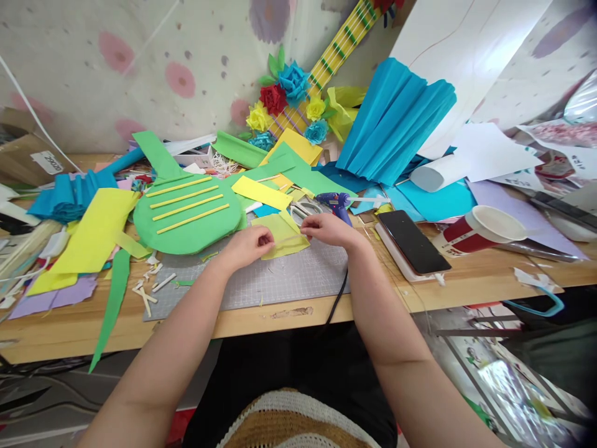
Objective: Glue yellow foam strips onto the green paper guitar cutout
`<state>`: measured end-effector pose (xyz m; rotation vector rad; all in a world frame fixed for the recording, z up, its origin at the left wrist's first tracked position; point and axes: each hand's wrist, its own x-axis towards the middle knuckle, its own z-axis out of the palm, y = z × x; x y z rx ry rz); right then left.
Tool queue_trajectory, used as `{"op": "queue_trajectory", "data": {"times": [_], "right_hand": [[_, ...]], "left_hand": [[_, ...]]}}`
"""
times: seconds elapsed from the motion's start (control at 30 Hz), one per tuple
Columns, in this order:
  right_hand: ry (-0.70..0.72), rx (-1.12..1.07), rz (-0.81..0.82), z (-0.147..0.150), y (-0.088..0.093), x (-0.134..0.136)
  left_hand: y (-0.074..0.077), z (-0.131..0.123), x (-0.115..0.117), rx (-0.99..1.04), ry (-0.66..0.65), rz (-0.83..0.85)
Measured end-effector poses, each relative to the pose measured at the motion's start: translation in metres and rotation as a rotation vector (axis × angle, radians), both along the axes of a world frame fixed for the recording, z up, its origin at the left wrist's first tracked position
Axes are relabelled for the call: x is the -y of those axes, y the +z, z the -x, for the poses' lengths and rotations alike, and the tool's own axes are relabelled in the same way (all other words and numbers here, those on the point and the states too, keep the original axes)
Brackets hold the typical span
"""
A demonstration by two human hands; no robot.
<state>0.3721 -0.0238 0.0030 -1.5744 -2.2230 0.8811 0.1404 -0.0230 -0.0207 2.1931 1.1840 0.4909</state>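
Nearest the camera is a brown-and-white knitted garment (298, 423) on the wearer, below the hands. Both hands appear engaged: the left hand (248, 247) has its fingers curled and closed at one end of a slim pale strip (286, 239), and the right hand (326, 228) pinches the other end. The strip lies across a yellow sheet (277, 228) directly between the hands. The sheet rests on a grey cutting mat (275, 286), which extends towards the wearer on the tabletop (196, 326).

Just beyond the right hand lie a blue glue gun (333, 200) and a pair of scissors (302, 210), neither held. Left of the left hand sits a green panel (186, 235) bearing four yellow strips (188, 208), roughly parallel. Short white sticks (164, 282) lie nearer the wearer on that side.

Right of the right hand are a dark phone (413, 241) and a red-and-white cup (480, 231). Farthest out, ahead of the hands, a yellow guitar-like piece (342, 48) with paper flowers (295, 84) leans at the wall.

Status, as judged: the four strips are in place on the panel; the sheet appears flat and not yet wound around the pale strip. The remaining quantity cannot be determined.
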Motion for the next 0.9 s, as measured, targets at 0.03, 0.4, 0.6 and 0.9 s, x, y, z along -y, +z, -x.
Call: {"op": "queue_trajectory", "data": {"times": [0.03,0.4,0.6,0.9], "right_hand": [[-0.016,-0.089,0.007,-0.004,0.004,0.002],[-0.503,0.069,-0.061,-0.082,0.002,0.008],[-0.606,0.048,0.004,-0.049,-0.014,-0.016],[-0.441,0.153,-0.038,-0.052,0.012,0.022]], "left_hand": [[0.000,0.004,-0.003,0.036,0.049,-0.001],[-0.012,-0.011,-0.017,0.831,0.237,0.577],[-0.003,-0.015,-0.012,0.983,0.238,0.744],[-0.004,-0.021,-0.014,1.140,0.245,0.849]]}}
